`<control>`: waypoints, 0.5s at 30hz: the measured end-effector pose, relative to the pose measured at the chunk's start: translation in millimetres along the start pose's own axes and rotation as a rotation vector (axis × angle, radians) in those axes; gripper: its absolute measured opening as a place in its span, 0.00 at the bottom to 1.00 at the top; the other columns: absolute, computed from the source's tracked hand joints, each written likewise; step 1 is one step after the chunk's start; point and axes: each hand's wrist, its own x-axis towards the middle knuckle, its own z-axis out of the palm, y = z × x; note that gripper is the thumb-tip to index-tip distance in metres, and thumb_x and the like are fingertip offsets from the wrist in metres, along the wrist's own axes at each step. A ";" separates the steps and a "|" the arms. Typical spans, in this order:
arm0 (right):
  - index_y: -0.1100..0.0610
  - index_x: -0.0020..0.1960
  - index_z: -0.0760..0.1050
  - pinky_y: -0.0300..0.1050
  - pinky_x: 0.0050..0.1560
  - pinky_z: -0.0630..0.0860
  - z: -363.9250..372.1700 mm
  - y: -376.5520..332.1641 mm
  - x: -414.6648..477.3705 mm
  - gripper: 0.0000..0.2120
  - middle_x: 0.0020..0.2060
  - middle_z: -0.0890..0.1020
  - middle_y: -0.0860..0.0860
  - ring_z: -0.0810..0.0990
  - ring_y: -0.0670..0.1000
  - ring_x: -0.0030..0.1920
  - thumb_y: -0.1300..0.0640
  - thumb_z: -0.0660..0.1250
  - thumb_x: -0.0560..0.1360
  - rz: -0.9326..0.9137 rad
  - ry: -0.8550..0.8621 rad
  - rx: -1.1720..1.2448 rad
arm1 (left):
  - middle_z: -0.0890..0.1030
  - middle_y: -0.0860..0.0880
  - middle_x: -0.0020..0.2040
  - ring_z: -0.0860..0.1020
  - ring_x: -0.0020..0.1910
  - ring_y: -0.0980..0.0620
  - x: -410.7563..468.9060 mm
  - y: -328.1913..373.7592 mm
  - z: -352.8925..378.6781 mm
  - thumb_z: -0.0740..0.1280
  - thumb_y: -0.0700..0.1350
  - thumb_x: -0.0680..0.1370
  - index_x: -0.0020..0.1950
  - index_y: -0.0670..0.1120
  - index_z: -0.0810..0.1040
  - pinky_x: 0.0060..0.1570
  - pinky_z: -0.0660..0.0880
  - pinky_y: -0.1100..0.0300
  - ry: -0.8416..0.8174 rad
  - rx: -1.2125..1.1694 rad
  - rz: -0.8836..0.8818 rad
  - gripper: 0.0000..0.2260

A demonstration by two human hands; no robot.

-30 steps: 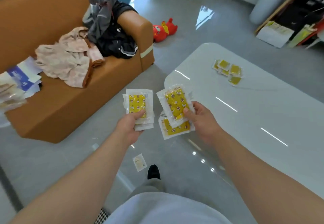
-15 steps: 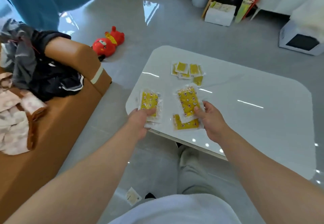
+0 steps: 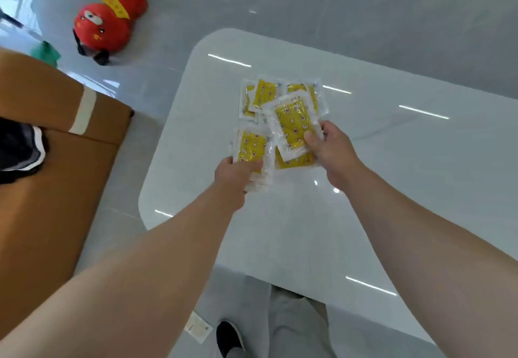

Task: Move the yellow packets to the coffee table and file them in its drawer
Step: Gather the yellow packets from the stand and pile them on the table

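Observation:
Both my hands hold yellow packets in clear wrappers above the white coffee table (image 3: 392,178). My left hand (image 3: 234,178) grips a small stack of packets (image 3: 252,147) by its near end. My right hand (image 3: 329,147) pinches another bunch of packets (image 3: 293,125), fanned out, with one sticking out below. Just beyond them a loose pile of yellow packets (image 3: 266,93) lies on the tabletop, partly hidden by the bunch in my right hand. No drawer of the table shows from this angle.
An orange-brown sofa (image 3: 50,178) with dark clothes on it stands to the left of the table. A red plush toy (image 3: 108,25) lies on the grey floor beyond. A small white packet (image 3: 197,329) lies on the floor by my shoe (image 3: 228,339).
I have stepped up to the table. Both hands with their packets have moved forward over the tabletop, close to the pile lying there.

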 end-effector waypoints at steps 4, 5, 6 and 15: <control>0.51 0.52 0.79 0.52 0.52 0.84 -16.9 22.7 64.0 0.05 0.48 0.85 0.50 0.85 0.51 0.47 0.60 0.67 0.82 0.051 0.046 0.062 | 0.86 0.48 0.52 0.85 0.48 0.47 63.2 11.6 42.8 0.80 0.39 0.69 0.60 0.48 0.80 0.44 0.82 0.55 0.037 0.010 -0.014 0.22; 0.51 0.51 0.78 0.48 0.46 0.84 -20.6 31.4 72.2 0.05 0.46 0.84 0.48 0.84 0.49 0.45 0.60 0.67 0.82 0.081 0.077 0.073 | 0.86 0.48 0.52 0.85 0.48 0.47 74.8 10.7 50.1 0.80 0.39 0.69 0.60 0.48 0.80 0.42 0.82 0.55 0.039 0.026 -0.015 0.22; 0.51 0.51 0.77 0.41 0.39 0.81 -24.2 40.8 77.6 0.04 0.45 0.83 0.47 0.83 0.47 0.42 0.60 0.67 0.82 0.113 0.110 0.072 | 0.85 0.49 0.52 0.85 0.48 0.48 84.2 9.7 56.6 0.80 0.39 0.69 0.60 0.48 0.80 0.41 0.81 0.56 0.039 0.046 -0.016 0.21; 0.54 0.53 0.78 0.48 0.46 0.79 -29.6 111.1 91.3 0.05 0.46 0.82 0.50 0.82 0.54 0.48 0.53 0.65 0.81 0.340 0.416 -0.051 | 0.84 0.49 0.52 0.83 0.50 0.47 124.9 -10.9 84.0 0.81 0.42 0.70 0.60 0.48 0.79 0.56 0.81 0.50 0.096 0.135 -0.032 0.21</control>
